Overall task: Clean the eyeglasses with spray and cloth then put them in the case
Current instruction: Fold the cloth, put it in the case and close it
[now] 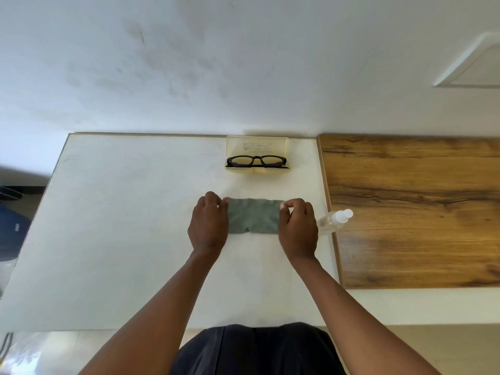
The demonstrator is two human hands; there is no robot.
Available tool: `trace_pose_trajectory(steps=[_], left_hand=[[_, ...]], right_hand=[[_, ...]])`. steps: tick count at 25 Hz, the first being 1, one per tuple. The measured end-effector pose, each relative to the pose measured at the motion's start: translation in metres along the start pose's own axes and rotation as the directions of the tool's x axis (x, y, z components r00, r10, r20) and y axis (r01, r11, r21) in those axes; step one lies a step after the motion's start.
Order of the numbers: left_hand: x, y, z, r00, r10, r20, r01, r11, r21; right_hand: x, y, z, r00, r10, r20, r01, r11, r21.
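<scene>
A grey-green cleaning cloth [254,215] lies folded on the white table [130,226]. My left hand [208,226] pinches its far left corner and my right hand [297,226] pinches its far right corner. Black-framed eyeglasses [256,161] rest folded in the open yellowish translucent case [257,148] at the table's far edge, against the wall. A small clear spray bottle [334,221] with a white cap lies on its side just right of my right hand, at the seam with the wooden surface.
A wood-grain surface [416,212] adjoins the white table on the right. A white wall rises behind the case. Dark and blue objects [12,228] sit on the floor to the left, beyond the table edge.
</scene>
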State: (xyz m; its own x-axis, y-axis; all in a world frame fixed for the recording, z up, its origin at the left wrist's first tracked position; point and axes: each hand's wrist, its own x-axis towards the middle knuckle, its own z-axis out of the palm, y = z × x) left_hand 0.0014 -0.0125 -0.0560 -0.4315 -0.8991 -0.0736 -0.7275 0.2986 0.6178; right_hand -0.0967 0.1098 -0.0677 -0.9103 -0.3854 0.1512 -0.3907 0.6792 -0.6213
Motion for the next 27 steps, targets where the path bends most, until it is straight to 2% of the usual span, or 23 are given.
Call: trace_pose_trajectory(steps=[2, 3, 5, 8, 12, 15, 18, 23, 27], left_hand=[[-0.016, -0.007, 0.004, 0.974, 0.224, 0.026, -0.225, 0.965, 0.132], [-0.022, -0.011, 0.005, 0.961, 0.27, 0.066, -0.278, 0.941, 0.193], [-0.029, -0.016, 0.006, 0.964, 0.206, 0.166, -0.243, 0.938, 0.248], [-0.032, -0.024, 0.004, 0.98, 0.075, 0.184, -0.123, 0.956, 0.265], [-0.035, -0.027, 0.0, 0.987, 0.037, 0.155, -0.072, 0.971, 0.228], [-0.039, -0.029, -0.001, 0.976, 0.169, 0.134, -0.195, 0.957, 0.215], [-0.034, -0.03, 0.002, 0.934, 0.304, 0.187, -0.347, 0.896, 0.278], [-0.025, -0.031, 0.005, 0.906, 0.305, 0.293, -0.41, 0.804, 0.431], [-0.026, -0.032, 0.002, 0.914, 0.214, 0.345, -0.369, 0.794, 0.483]], right_hand=[[-0.01, 0.004, 0.002, 0.984, -0.179, 0.009, 0.18, 0.982, -0.057], [-0.015, 0.009, 0.003, 0.965, -0.261, 0.027, 0.262, 0.959, -0.109], [-0.024, 0.018, 0.002, 0.942, -0.331, 0.057, 0.336, 0.919, -0.208], [-0.03, 0.028, -0.001, 0.962, -0.263, 0.072, 0.272, 0.926, -0.262], [-0.03, 0.031, -0.005, 0.966, -0.245, 0.076, 0.257, 0.937, -0.237], [-0.031, 0.03, -0.009, 0.93, -0.353, 0.102, 0.368, 0.895, -0.253], [-0.026, 0.02, -0.008, 0.91, -0.386, 0.151, 0.413, 0.877, -0.245], [-0.018, 0.024, 0.003, 0.899, -0.368, 0.237, 0.422, 0.873, -0.245], [-0.021, 0.029, 0.003, 0.903, -0.337, 0.266, 0.399, 0.886, -0.237]])
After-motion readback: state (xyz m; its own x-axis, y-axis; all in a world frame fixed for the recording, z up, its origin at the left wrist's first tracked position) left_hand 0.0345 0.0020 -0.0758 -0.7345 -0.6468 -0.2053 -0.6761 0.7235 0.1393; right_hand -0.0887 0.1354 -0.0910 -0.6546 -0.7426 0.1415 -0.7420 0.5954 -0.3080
